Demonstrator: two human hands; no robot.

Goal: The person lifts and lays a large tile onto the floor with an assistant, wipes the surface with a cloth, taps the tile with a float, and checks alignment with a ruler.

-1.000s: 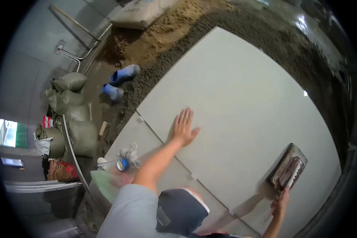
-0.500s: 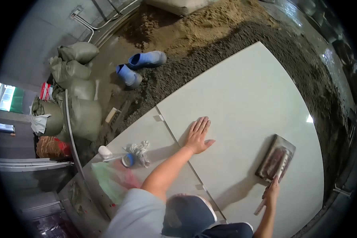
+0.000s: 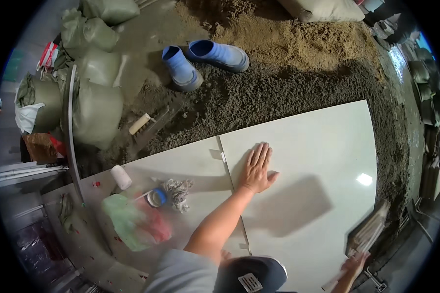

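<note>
My left hand (image 3: pixel 259 168) lies flat, fingers stretched out, on a large pale floor tile (image 3: pixel 318 127), beside its seam with the neighbouring tile (image 3: pixel 190 151). My right hand (image 3: pixel 354 263) grips a flat-bladed tool like a float or trowel (image 3: pixel 366 232), tilted and motion-blurred near the tile's right edge; a soft shadow falls on the tile. On the left tile are a white cylinder (image 3: pixel 121 177), a blue-rimmed container (image 3: pixel 159 197), a bunched grey rag (image 3: pixel 177 193) and a green-and-red plastic bag (image 3: pixel 132 219).
Dark wet mortar (image 3: pixel 278 93) borders the tiles, with sand (image 3: pixel 303 44) behind. Blue boots (image 3: pixel 215 53) stand on the far side, near a wooden-handled trowel (image 3: pixel 141 124). Sacks (image 3: pixel 95 115) and a long straight bar (image 3: pixel 71 122) are at the left.
The view has swung across the tiles. My right hand has moved the tool toward the tile's right edge and tilted it. My left hand still rests flat on the tile.
</note>
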